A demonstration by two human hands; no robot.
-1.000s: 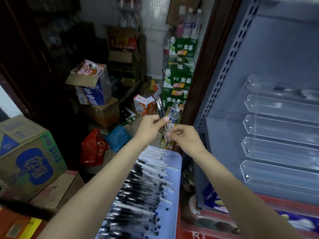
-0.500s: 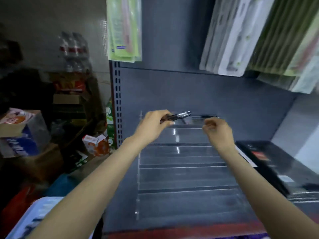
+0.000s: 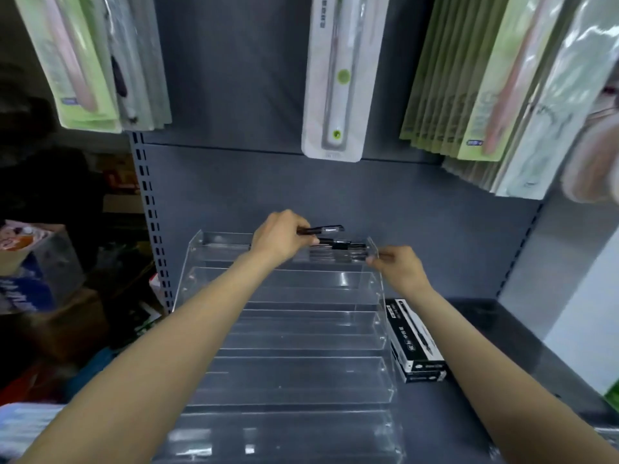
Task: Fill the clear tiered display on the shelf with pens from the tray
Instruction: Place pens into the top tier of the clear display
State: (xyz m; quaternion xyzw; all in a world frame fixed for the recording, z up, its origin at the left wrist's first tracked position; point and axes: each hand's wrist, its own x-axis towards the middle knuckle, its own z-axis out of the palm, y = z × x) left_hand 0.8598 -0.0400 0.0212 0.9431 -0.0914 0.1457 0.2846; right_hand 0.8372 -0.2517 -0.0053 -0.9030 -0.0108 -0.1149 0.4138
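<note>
The clear tiered display [image 3: 284, 329] stands on the grey shelf, its lower tiers bare. My left hand [image 3: 279, 241] hovers over the top tier and grips a few black pens [image 3: 323, 230] that stick out to the right. More black pens [image 3: 338, 253] lie in the top tier's right half. My right hand [image 3: 400, 267] is at the display's right wall, its fingertips pinched at the right end of those lying pens. A blurred corner of the pen tray [image 3: 20, 426] shows at the bottom left.
Two black-and-white pen boxes [image 3: 415, 344] lie stacked on the shelf [image 3: 485, 329] right of the display. Packaged goods [image 3: 331, 78] hang low from the back panel above the display. Cardboard boxes [image 3: 30, 262] and clutter fill the floor to the left.
My view swung from the tray and floor up to the shelf. Both hands carried pens to the top tier. The right hand has dropped to the tier's right end, where pens now lie.
</note>
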